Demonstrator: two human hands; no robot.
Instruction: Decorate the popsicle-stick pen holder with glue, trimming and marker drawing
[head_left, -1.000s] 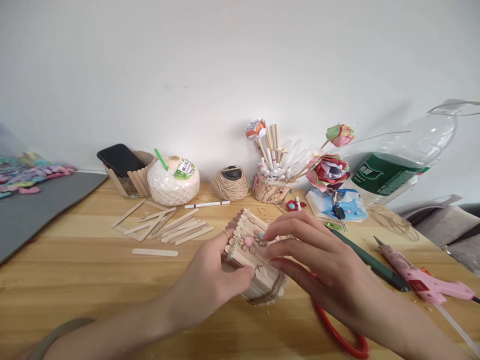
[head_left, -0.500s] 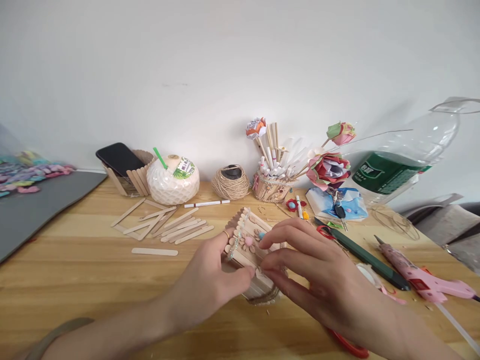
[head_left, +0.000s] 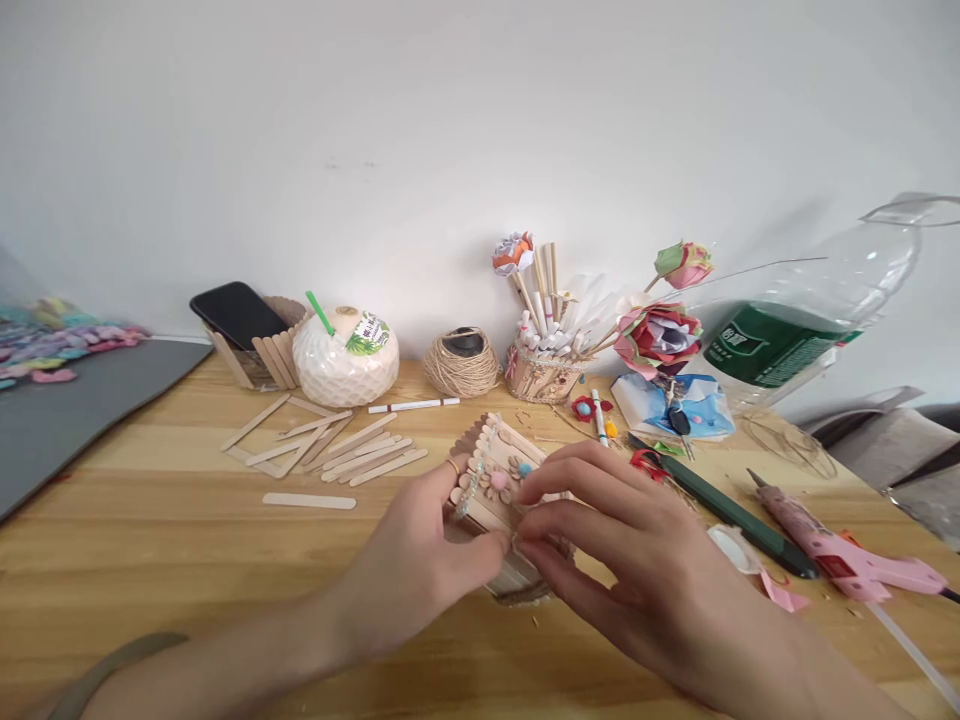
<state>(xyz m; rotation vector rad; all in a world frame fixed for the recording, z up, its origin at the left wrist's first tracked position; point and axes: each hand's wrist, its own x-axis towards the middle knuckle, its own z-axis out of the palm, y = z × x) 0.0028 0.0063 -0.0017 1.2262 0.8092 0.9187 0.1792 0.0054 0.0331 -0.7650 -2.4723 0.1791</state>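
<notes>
A small box built of popsicle sticks point(head_left: 491, 470) lies on its side on the wooden table point(head_left: 187, 540), decorated with little flowers, beads and a twine band at its base. My left hand point(head_left: 416, 560) grips its left side, thumb pressed on the front face. My right hand point(head_left: 637, 560) rests on the box's right side, fingertips pinching at a small decoration on the front. The lower part of the box is hidden by my fingers.
Loose popsicle sticks point(head_left: 337, 450) lie to the left. At the back stand a phone point(head_left: 236, 315) on a stick holder, a coconut-shaped cup point(head_left: 345, 360), a twine ball point(head_left: 461, 365), a pot of paper flowers point(head_left: 544, 370) and a plastic bottle point(head_left: 795, 320). A pink glue gun point(head_left: 847, 555) lies at right.
My right hand has slid left and down along the box's front, uncovering items behind it. The red scissors handle near my wrist is now hidden. My left hand kept its hold.
</notes>
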